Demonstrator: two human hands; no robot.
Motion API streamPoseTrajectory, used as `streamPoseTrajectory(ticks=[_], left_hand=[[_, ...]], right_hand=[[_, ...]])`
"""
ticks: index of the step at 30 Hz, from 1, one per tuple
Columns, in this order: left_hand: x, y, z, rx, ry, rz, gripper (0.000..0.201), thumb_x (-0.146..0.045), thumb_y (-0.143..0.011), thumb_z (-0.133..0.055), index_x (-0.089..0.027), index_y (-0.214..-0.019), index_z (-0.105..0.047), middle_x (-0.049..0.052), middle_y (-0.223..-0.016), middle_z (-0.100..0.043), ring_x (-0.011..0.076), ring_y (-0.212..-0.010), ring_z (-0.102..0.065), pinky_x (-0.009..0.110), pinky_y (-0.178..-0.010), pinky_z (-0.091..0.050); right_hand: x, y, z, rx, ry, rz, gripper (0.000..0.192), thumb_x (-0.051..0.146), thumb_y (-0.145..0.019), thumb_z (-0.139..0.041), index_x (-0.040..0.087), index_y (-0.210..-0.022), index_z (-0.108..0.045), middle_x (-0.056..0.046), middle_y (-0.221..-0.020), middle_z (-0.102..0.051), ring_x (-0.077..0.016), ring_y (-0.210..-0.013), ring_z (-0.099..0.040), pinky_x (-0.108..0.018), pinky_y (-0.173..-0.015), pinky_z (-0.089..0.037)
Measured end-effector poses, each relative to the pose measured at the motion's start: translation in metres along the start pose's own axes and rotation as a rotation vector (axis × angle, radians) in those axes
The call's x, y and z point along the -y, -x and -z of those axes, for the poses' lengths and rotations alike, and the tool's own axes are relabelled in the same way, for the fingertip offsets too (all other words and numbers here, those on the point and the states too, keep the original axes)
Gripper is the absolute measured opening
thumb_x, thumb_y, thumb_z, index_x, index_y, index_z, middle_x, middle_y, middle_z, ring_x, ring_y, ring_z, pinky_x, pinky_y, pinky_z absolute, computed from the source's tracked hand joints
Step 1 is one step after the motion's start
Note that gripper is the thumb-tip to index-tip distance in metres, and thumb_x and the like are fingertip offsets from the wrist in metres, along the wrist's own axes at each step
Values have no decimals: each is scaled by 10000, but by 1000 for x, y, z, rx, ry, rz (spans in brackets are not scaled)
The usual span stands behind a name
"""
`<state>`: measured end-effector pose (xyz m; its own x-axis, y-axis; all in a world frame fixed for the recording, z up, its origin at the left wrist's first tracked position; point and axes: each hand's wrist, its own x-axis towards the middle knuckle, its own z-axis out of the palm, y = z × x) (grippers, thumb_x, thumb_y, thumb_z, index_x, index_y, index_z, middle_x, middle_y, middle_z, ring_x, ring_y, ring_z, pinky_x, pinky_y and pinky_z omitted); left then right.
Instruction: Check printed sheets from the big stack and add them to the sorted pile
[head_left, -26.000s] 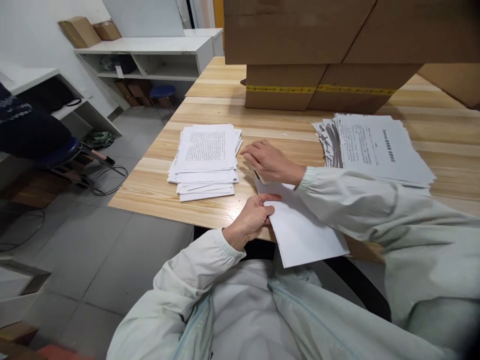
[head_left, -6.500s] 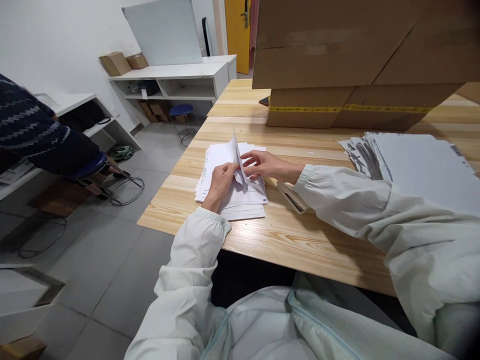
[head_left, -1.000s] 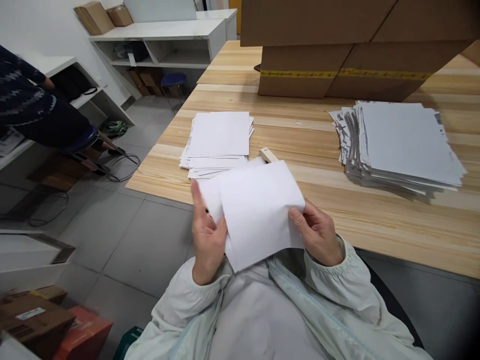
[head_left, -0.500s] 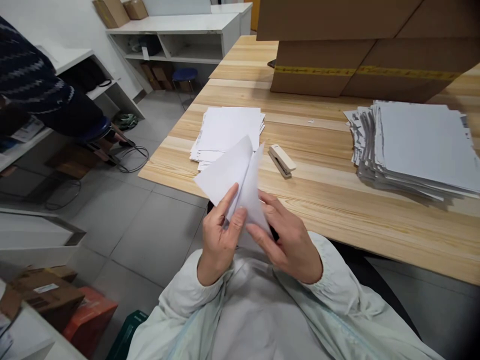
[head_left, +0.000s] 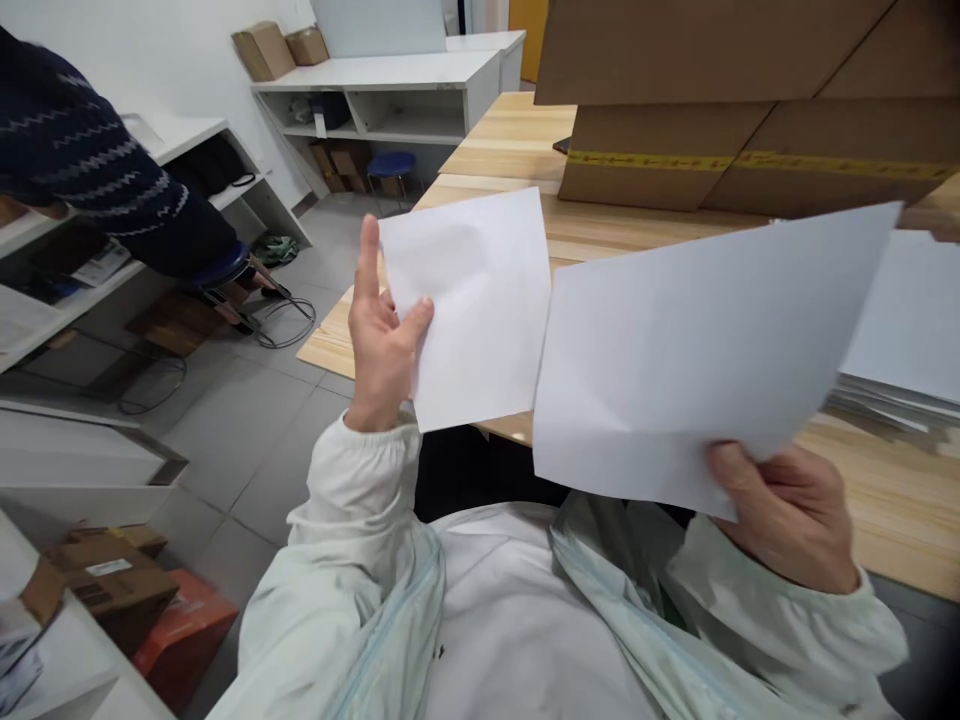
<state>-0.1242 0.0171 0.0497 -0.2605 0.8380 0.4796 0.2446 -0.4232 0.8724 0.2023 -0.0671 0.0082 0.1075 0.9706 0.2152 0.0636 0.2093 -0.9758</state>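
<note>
Pinching left paper at its left edge with left hand, between 9 and 10 o'clock from view centre, with index finger raised toward 12. Gripping right paper near lower right corner between thumb and fingers of right hand, toward 4. Holding both up with inner edges side by side near centre; cannot tell if touching. Beyond, on wooden table: paper stack at 3, cardboard boxes at 2.
</note>
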Motion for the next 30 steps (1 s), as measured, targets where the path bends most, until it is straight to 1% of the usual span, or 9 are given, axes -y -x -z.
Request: streamPoseTrajectory(ticks=[4, 8, 10, 13, 15, 18, 22, 25, 30], left_hand=[[63, -63, -16, 72, 44, 83, 892, -342, -799, -783, -255, -1532, -282, 81, -1172, -709, 232, -1112, -675, 452, -1006, -537], [100, -92, -24, 60, -180, 109, 797, -203, -775, -752, -198, -1479, -377, 95, -1088, -710, 240, -1051, -681, 473, -990, -524], [89, -83, -22, -19, -358, 55, 746, -150, -719, -770, -192, -1401, -473, 116, -1131, -688, 276, -1134, -639, 481, -1025, -486], [41, -34, -25, -98, -383, -91, 481, -179, -801, -696, -212, -1262, -563, 94, -1141, -672, 233, -1118, -625, 406, -984, -495], [6, 13, -34, -36, -229, -86, 218, -243, -899, -608, -214, -1115, -607, 46, -1004, -684, 167, -942, -663, 320, -849, -532], [-23, 71, -51, 248, -101, 60, 110, -281, -901, -636, -208, -983, -642, 23, -924, -679, 124, -828, -643, 242, -730, -512], [-16, 98, -65, 329, 75, 299, 189, -382, -905, -637, -204, -970, -635, 39, -925, -670, 143, -835, -622, 258, -737, -504], [-6, 96, -67, 305, 125, 348, 225, -412, -919, -615, -206, -1010, -627, 45, -934, -656, 150, -850, -618, 263, -742, -500], [-5, 96, -66, 355, -203, 22, 332, -325, -920, -618, -240, -1240, -636, 107, -1250, -631, 228, -1173, -569, 389, -1017, -458]], right_hand=[[-2, 4, 16, -251, -151, -144, 173, 401, -718, -821, 269, -820, -779, -33, -745, -747, -198, -584, -667, -321, -477, -548], [0, 2, 11, -250, -236, -158, 244, 418, -689, -833, 262, -866, -768, -45, -809, -763, -209, -648, -700, -348, -576, -592], [-2, -1, 3, -158, -232, -190, 248, 446, -714, -813, 251, -857, -756, -27, -718, -736, -184, -551, -654, -310, -496, -550], [-3, -7, -16, 62, -88, -197, 260, 489, -815, -722, 230, -829, -732, -1, -614, -659, -135, -462, -545, -242, -396, -428], [1, -13, -32, 188, 79, -132, 288, 486, -889, -641, 213, -846, -719, 2, -627, -633, -120, -495, -518, -226, -415, -394], [7, -20, -54, 333, 214, -15, 330, 469, -965, -529, 200, -1017, -713, -13, -743, -671, -134, -606, -573, -234, -526, -459], [8, -21, -66, 548, 33, -21, 498, 566, -946, -513, 231, -1295, -629, -69, -1101, -726, -218, -974, -689, -316, -819, -563], [1, -18, -66, 542, -235, -191, 656, 710, -935, -358, 252, -1323, -623, -79, -1173, -725, -265, -1150, -662, -413, -946, -551], [-12, -23, -64, 306, -394, -416, 625, 679, -928, -412, 228, -1296, -639, -93, -1191, -731, -287, -1153, -674, -478, -961, -560]])
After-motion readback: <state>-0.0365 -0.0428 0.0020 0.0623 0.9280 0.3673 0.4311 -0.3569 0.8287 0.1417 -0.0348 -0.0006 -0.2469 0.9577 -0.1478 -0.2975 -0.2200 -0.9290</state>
